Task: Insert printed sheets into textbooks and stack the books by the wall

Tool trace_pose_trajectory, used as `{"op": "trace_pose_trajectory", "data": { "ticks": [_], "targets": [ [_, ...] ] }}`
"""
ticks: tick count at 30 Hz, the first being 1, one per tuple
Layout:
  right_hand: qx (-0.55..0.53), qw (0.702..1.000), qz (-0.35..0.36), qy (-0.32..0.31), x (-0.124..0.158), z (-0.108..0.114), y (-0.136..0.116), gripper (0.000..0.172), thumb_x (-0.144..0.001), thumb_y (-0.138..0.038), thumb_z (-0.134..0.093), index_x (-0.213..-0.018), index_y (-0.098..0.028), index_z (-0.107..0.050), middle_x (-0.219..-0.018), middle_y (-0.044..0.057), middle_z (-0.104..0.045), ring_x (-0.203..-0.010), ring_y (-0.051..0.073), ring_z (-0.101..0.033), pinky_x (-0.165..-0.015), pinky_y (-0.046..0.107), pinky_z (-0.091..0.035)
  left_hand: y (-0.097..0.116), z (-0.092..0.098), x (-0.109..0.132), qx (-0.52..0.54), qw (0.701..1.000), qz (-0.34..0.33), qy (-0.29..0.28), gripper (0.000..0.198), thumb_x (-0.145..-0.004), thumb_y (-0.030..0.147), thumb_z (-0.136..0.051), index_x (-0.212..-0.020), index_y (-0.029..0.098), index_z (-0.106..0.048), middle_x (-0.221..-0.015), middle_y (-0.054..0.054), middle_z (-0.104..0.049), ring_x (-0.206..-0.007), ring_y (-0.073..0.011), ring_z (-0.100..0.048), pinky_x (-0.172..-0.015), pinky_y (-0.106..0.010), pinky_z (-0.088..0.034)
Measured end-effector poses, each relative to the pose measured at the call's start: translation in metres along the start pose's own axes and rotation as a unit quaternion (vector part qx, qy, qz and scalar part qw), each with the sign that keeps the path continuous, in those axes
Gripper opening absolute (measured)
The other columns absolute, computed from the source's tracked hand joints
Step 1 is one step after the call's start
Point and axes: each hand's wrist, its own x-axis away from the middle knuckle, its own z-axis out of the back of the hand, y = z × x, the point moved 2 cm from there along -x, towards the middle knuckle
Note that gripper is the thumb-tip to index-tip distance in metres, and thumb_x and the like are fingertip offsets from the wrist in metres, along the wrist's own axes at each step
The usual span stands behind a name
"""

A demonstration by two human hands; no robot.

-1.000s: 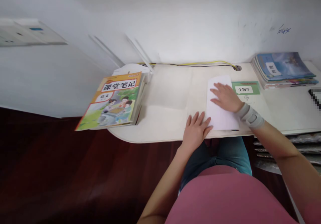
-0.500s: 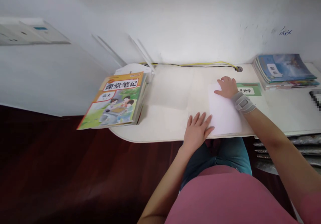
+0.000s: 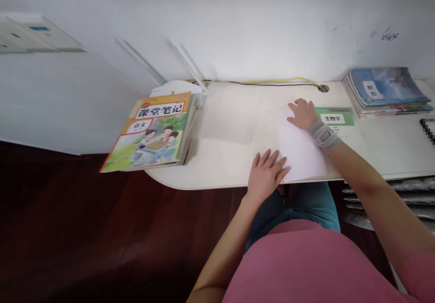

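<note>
A white sheet of paper (image 3: 299, 151) lies in front of me on the desk, partly over a green-and-white textbook (image 3: 340, 124). My right hand (image 3: 302, 113), with a grey band at the wrist, rests spread on the upper part of the sheet. At the desk's front edge, my left hand (image 3: 267, 176) lies flat with its fingers apart, thumb at the sheet's lower left corner. Left of the hands, a translucent sheet (image 3: 227, 117) lies flat on the desk.
A stack of books with an orange-and-green cover (image 3: 152, 131) overhangs the left end of the white desk (image 3: 180, 178). Another book stack (image 3: 387, 90) stands at the back right. A yellow cable (image 3: 282, 81) runs along the wall to a round hole. A black object (image 3: 426, 131) lies at the right edge.
My right hand has moved slightly left over the textbook, and the sheet has shifted left with it. More of the textbook's cover shows. My left hand has stayed nearly in place.
</note>
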Motion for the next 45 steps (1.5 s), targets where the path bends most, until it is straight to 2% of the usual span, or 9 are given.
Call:
{"op": "trace_pose_trajectory", "data": {
  "ticks": [4,8,11,21,33,36,39,42,45],
  "targets": [
    [0.024,0.996,0.088,-0.017,0.027,0.016,-0.010,0.048,-0.090,-0.035,-0.047,-0.133,-0.015,-0.046,-0.148,0.018,-0.033,-0.137,0.034,-0.025,-0.104,0.057,-0.022,0.001,0.000,0.000,-0.014,1.000,0.007,0.003,0.038,-0.092,0.044,-0.045,-0.120,0.025,-0.062,-0.134,-0.008,-0.054,-0.127,-0.0289,-0.045,-0.106,-0.050,-0.033],
    [0.037,0.953,0.293,-0.070,0.082,0.023,-0.019,0.055,-0.090,-0.051,-0.043,-0.129,-0.013,-0.051,-0.141,0.019,-0.044,-0.133,0.033,-0.035,-0.105,0.056,-0.023,0.003,0.002,-0.002,-0.023,1.000,0.008,0.000,0.037,-0.093,0.041,-0.043,-0.122,0.024,-0.060,-0.136,-0.009,-0.052,-0.127,-0.0290,-0.045,-0.105,-0.050,-0.033],
    [0.046,0.936,0.343,-0.069,0.111,0.014,-0.019,0.064,-0.090,-0.058,-0.038,-0.130,-0.009,-0.050,-0.137,0.021,-0.048,-0.129,0.033,-0.040,-0.104,0.059,-0.023,0.003,0.003,-0.002,-0.028,1.000,0.006,-0.005,0.038,-0.094,0.041,-0.041,-0.123,0.025,-0.059,-0.137,-0.008,-0.052,-0.127,-0.0287,-0.045,-0.105,-0.050,-0.033],
    [0.069,0.943,0.320,-0.065,0.096,-0.001,-0.022,0.069,-0.088,-0.059,-0.039,-0.134,-0.008,-0.044,-0.141,0.023,-0.043,-0.131,0.034,-0.038,-0.105,0.061,-0.021,-0.003,-0.001,0.001,-0.003,1.000,0.011,-0.009,0.056,-0.094,0.046,-0.036,-0.139,0.013,-0.039,-0.135,-0.012,-0.053,-0.131,-0.0261,-0.041,-0.109,-0.047,-0.030],
    [-0.014,0.951,0.304,-0.061,0.102,-0.003,-0.036,0.072,-0.089,-0.059,-0.038,-0.137,-0.005,-0.040,-0.142,0.025,-0.040,-0.132,0.033,-0.037,-0.107,0.059,-0.022,-0.005,-0.001,0.002,0.001,1.000,0.021,-0.007,0.048,-0.094,0.038,-0.039,-0.136,0.016,-0.044,-0.131,-0.009,-0.057,-0.130,-0.0249,-0.043,-0.109,-0.047,-0.031],
    [-0.110,0.959,0.259,-0.018,0.091,0.008,-0.015,0.066,-0.092,-0.057,-0.030,-0.139,-0.012,-0.040,-0.140,0.017,-0.046,-0.132,0.029,-0.039,-0.108,0.056,-0.024,-0.003,0.002,0.003,-0.010,1.000,0.021,-0.006,0.041,-0.095,0.036,-0.039,-0.130,0.019,-0.052,-0.133,-0.007,-0.056,-0.128,-0.0250,-0.045,-0.109,-0.048,-0.030],
    [-0.215,0.963,0.143,0.076,0.075,0.010,0.028,0.063,-0.093,-0.058,-0.021,-0.136,-0.018,-0.046,-0.137,0.011,-0.052,-0.131,0.024,-0.041,-0.109,0.048,-0.031,0.005,0.005,-0.002,-0.035,0.999,0.032,0.007,0.039,-0.095,0.034,-0.038,-0.126,0.021,-0.056,-0.133,-0.008,-0.055,-0.130,-0.0262,-0.043,-0.109,-0.052,-0.026],
    [-0.269,0.953,0.065,0.124,0.063,-0.007,0.065,0.069,-0.090,-0.063,-0.019,-0.135,-0.019,-0.048,-0.141,0.010,-0.047,-0.133,0.023,-0.039,-0.110,0.045,-0.031,0.022,0.002,-0.019,-0.052,0.999,0.009,-0.002,0.045,-0.095,0.041,-0.037,-0.132,0.021,-0.050,-0.139,-0.010,-0.048,-0.135,-0.0271,-0.034,-0.110,-0.056,-0.021],
    [-0.263,0.955,0.060,0.123,0.061,-0.028,0.077,0.069,-0.089,-0.065,-0.023,-0.138,-0.021,-0.044,-0.146,0.009,-0.039,-0.136,0.024,-0.033,-0.110,0.048,-0.030,0.038,-0.005,-0.042,-0.065,0.997,-0.015,-0.049,0.056,-0.094,0.050,-0.033,-0.140,0.019,-0.040,-0.145,-0.014,-0.038,-0.138,-0.0283,-0.028,-0.109,-0.061,-0.018]
  ]
}}
